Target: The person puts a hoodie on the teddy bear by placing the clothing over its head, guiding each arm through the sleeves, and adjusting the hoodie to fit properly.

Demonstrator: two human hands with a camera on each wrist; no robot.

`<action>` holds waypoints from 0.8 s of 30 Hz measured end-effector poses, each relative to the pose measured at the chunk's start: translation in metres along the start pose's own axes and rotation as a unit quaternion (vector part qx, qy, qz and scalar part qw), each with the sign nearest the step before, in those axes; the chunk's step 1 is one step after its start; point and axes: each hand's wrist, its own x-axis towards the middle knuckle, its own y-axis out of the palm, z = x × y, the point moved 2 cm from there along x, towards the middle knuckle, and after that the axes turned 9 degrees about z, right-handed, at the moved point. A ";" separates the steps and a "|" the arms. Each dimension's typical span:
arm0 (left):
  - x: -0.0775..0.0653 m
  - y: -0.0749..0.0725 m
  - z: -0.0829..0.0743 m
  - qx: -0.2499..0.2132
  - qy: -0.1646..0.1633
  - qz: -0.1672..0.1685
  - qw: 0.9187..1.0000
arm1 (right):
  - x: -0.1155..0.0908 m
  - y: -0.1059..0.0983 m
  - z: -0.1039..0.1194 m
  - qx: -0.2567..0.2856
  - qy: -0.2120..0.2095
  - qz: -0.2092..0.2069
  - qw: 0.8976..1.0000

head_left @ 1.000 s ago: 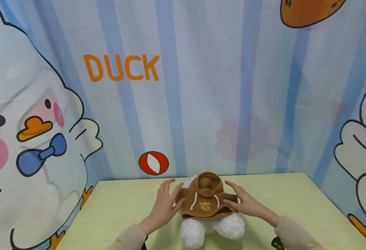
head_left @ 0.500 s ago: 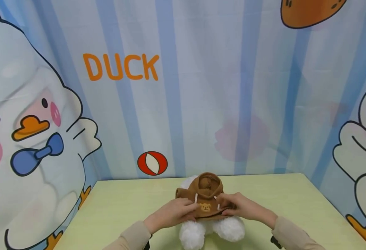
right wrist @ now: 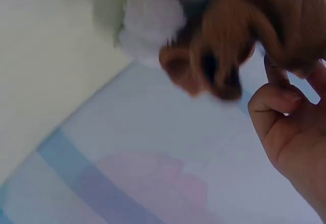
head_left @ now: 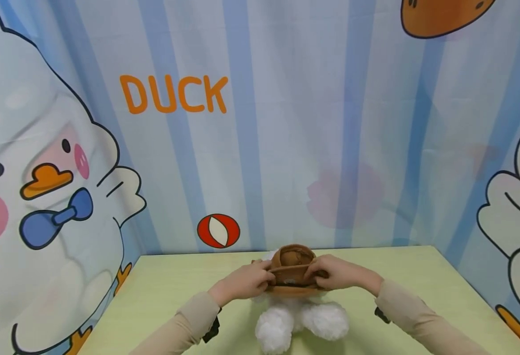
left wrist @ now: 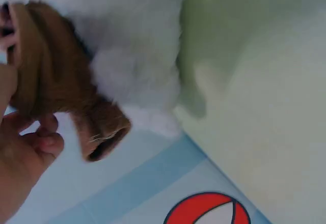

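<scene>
Hoodie (head_left: pixel 291 276) with gaping hem (head_left: pixel 289 268) in both hands (head_left: pixel 247 282), atop white plush toy (head_left: pixel 275 326).

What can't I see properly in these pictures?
Head view: the white plush toy, mostly hidden above its legs by the brown hoodie.
Left wrist view: the left hand, partly cut off by the left edge.
Right wrist view: the right hand, partly cut off by the right edge; brown hoodie folds, blurred.
</scene>
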 end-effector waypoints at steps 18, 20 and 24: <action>0.062 -0.053 0.062 -0.293 -0.107 -0.230 0.922 | 0.036 -0.088 -0.050 0.297 0.104 -0.166 0.935; 0.061 -0.048 0.066 -0.234 -0.098 -0.249 0.935 | 0.041 -0.085 -0.056 0.291 0.091 -0.164 0.938; 0.056 -0.028 0.075 -0.119 -0.065 -0.241 0.961 | 0.047 -0.065 -0.066 0.212 0.086 -0.130 0.965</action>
